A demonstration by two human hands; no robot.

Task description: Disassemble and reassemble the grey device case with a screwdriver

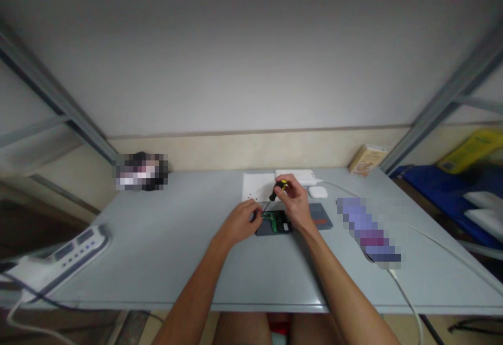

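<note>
An opened electronic device (pixel 285 224) with a dark grey shell and a green circuit board lies flat on the desk. My left hand (pixel 244 223) is closed at its upper left corner, thumb and fingers pinched on the edge. My right hand (pixel 297 203) grips the black and yellow handle of a screwdriver (pixel 273 195). The screwdriver leans down to the left, its tip at the board beside my left fingertips; exact contact is too small to tell. A grey cover (pixel 320 215) with an orange-brown patch lies right of the device, partly behind my right wrist.
Behind the device lies white paper (pixel 256 183) with several small dark specks. A white plug strip (pixel 304 175) and white earbud case (pixel 317 192) are nearby. A blurred phone-like item (pixel 367 232) and small box (pixel 367 160) stand right; a power strip (pixel 70 260) lies left on the desk (pixel 157 250).
</note>
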